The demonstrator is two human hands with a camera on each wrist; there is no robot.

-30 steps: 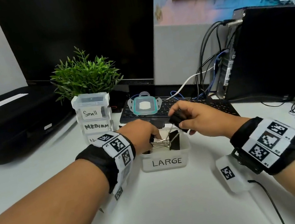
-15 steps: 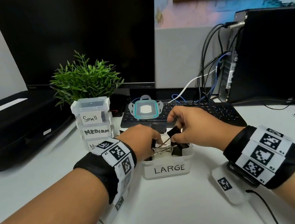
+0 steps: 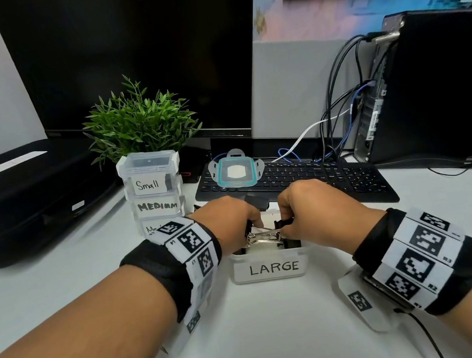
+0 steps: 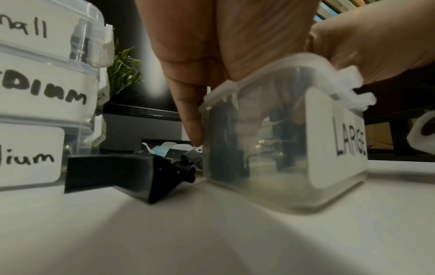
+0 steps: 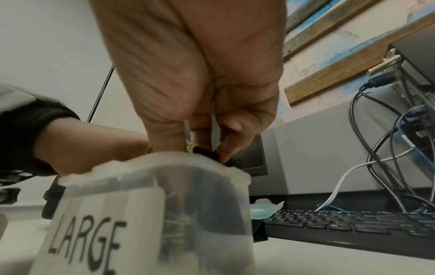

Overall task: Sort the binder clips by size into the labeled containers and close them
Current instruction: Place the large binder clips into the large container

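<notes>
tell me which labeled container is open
The LARGE container, in front between both hands, has no lid. The Small and MEDIUM ones stacked at left are lidded.

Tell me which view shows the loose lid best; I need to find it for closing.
The head view: the teal-rimmed lid lies in full on the keyboard. The right wrist view shows only its edge; the left wrist view, a blurred sliver.
</notes>
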